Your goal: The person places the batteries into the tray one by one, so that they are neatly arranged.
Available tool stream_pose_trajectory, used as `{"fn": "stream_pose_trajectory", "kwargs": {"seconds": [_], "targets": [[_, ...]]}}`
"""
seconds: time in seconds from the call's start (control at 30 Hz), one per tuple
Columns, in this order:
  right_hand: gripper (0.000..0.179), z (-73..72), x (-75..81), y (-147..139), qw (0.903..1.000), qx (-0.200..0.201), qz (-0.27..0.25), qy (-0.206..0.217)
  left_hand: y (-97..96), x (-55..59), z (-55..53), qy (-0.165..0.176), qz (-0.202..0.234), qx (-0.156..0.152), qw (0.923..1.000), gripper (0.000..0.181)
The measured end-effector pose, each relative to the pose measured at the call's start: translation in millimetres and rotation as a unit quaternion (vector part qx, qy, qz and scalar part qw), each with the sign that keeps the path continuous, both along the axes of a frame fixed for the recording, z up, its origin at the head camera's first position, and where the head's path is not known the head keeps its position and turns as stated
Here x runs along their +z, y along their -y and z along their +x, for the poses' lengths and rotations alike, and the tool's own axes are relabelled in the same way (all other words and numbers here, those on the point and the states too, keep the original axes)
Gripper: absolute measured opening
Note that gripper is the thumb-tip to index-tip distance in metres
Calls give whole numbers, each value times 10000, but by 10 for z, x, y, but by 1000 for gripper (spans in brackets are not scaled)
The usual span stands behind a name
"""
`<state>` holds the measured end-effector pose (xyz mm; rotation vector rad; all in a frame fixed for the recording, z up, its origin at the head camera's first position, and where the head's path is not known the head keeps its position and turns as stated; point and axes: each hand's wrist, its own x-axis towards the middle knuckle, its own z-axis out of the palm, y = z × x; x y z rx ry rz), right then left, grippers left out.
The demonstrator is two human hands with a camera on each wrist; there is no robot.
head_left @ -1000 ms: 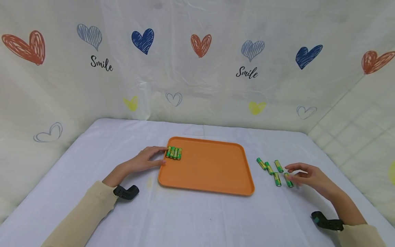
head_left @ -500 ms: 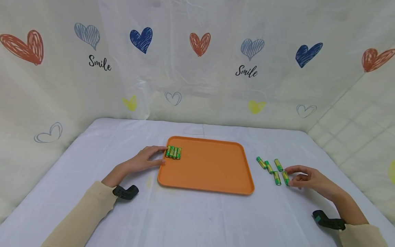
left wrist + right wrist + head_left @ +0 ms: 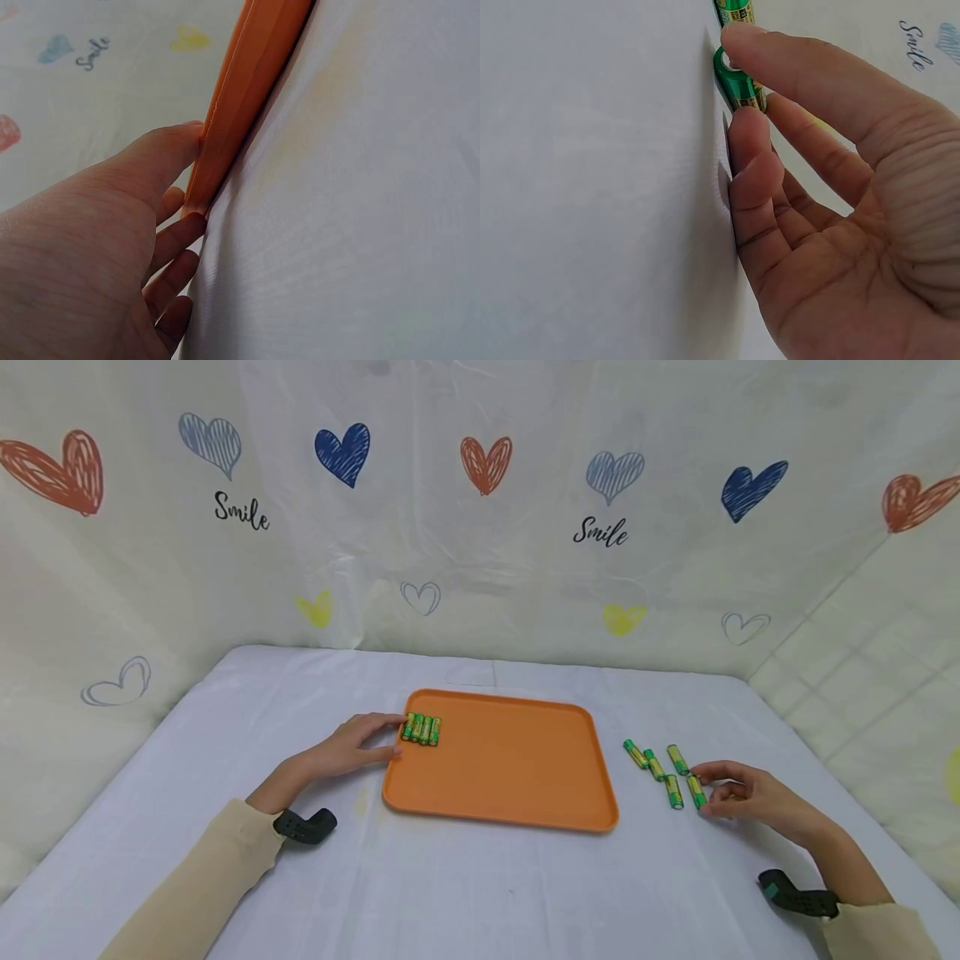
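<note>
An orange tray (image 3: 502, 768) lies on the white cloth, with a row of several green-and-yellow batteries (image 3: 422, 729) at its upper left. Against the tray's left rim rest the thumb and a fingertip of my left hand (image 3: 348, 747); the left wrist view shows its other fingers loosely bent beside the edge. To the right of the tray, my right hand (image 3: 757, 797) pinches one battery (image 3: 697, 792) by its ends between thumb and index finger, still down at the cloth. In the right wrist view, the thumb covers part of that battery's end (image 3: 742, 84).
Several loose batteries (image 3: 654, 765) lie between the tray and my right hand, some touching each other. A white cloth (image 3: 480, 893) covers the table. Behind it hangs a pale curtain (image 3: 480, 543) printed with hearts. Each wrist wears a black device (image 3: 306, 827).
My right hand has closed in on the nearest battery and shifted it slightly left, up against the loose group. The left hand has stayed at the tray's rim.
</note>
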<state>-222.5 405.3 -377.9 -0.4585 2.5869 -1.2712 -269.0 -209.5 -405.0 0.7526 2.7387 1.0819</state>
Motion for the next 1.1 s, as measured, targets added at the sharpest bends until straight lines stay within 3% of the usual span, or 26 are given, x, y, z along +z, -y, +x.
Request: {"fn": "stream_pose_trajectory", "kwargs": {"seconds": [0.3, 0.8, 1.1], "targets": [[52, -34, 60, 58, 9994, -77, 318, -100, 21, 10, -11, 30, -9, 62, 10000, 66], [56, -20, 88, 155, 9952, -696, 652, 200, 18, 20, -16, 1, -20, 18, 10000, 65], [56, -2, 127, 223, 9954, -665, 678, 142, 15, -21, -21, 4, -33, 4, 10000, 65]]}}
